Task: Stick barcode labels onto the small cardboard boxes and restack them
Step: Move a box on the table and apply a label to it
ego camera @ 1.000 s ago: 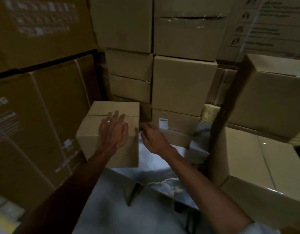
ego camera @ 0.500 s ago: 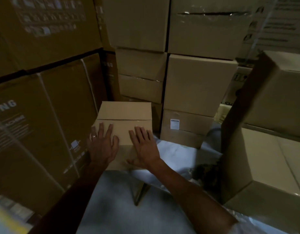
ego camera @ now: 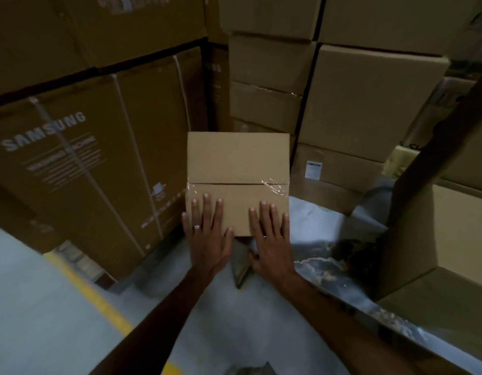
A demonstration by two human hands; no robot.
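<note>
A small cardboard box (ego camera: 237,169) sits at the edge of a shiny table (ego camera: 323,226). The left hand (ego camera: 207,234) and right hand (ego camera: 271,239) lie flat on its near top, fingers straight and spread, gripping nothing. A white label (ego camera: 313,169) is on another box behind

Dim, warm-toned and murky throughout. The brightest patches are the tape (ego camera: 272,186) glinting on the box (ego camera: 237,158) and a cool sheen on the table (ego camera: 315,226). Deep shadow fills the gaps between stacked cartons. Edges bow with wide-angle distortion, and the corners are soft and grainy.
</note>
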